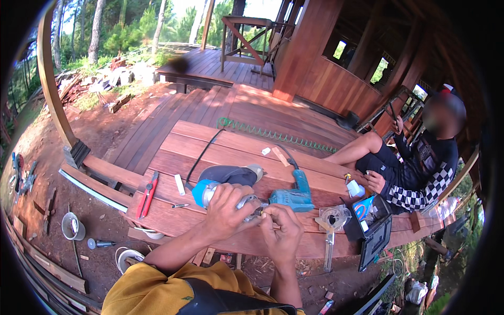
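Above the near edge of the wooden tabletop, my left hand (pixel 229 208) is wrapped round a power tool (pixel 203 193) with a blue end and a silver metal body, perhaps a trim router. A black cord runs from it. My right hand (pixel 282 231) is pinched at the silver end of the tool, on a small piece I cannot make out. A teal power drill (pixel 292 198) lies just beyond my hands, with a dark cap (pixel 227 175) to its left. Red-handled pliers (pixel 147 195), a small metal bit (pixel 180 205) and a white strip (pixel 179 184) are at the left.
To the right sit an open black toolbox (pixel 371 223), a metal square (pixel 329 244) and a clear plastic piece (pixel 334 215). A green coiled hose (pixel 273 136) stretches behind the table. A co-worker (pixel 420 152) sits at the right. Buckets (pixel 73 227) stand on the ground at left.
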{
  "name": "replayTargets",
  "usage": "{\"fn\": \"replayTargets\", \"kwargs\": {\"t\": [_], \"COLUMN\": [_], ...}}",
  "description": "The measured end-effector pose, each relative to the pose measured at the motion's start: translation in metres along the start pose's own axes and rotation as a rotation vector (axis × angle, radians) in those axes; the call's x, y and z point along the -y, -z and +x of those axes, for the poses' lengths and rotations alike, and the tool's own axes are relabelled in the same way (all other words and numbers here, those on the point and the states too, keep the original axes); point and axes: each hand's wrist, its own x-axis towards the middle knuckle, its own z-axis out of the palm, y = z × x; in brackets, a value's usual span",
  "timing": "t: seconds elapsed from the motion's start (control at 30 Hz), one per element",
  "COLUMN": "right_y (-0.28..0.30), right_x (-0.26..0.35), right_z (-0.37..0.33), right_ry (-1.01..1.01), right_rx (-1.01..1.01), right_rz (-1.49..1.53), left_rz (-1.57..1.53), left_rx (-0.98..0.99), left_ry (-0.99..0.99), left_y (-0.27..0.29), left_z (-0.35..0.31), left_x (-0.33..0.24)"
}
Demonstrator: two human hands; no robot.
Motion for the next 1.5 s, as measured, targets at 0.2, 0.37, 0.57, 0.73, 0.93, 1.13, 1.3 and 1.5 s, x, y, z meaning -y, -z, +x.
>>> {"fn": "replayTargets", "kwargs": {"t": [0.2,0.37,0.57,0.73,0.93,1.13,1.3,1.5], "right_y": [0.000,0.000,0.002,0.009,0.008,-0.018,-0.023,-0.034], "right_x": [-0.003,-0.002,0.002,0.007,0.011,0.009,0.004,-0.001], "right_z": [0.000,0.002,0.003,0.004,0.004,-0.004,-0.008,-0.012], "right_ry": [-0.044,-0.044,-0.022,0.004,0.039,0.044,0.287,0.328], "right_rx": [-0.029,-0.025,-0.008,0.041,0.064,-0.055,-0.114,-0.190], "right_rz": [-0.003,-0.003,-0.060,-0.136,-0.089,0.046,-0.119,-0.124], "left_rz": [0.006,0.007,0.002,0.008,-0.025,-0.068,-0.084,-0.100], "left_rx": [0.003,0.003,-0.001,-0.014,-0.044,-0.077,-0.074,-0.088], "left_ry": [-0.006,0.000,-0.015,-0.038,-0.004,0.033,0.036,0.057], "left_y": [-0.003,-0.004,-0.003,-0.002,0.005,0.017,0.019,0.018], "left_z": [0.000,0.001,0.003,0.004,0.001,-0.001,-0.002,-0.001], "left_x": [-0.001,-0.001,-0.002,-0.002,0.000,0.008,0.009,0.009]}}
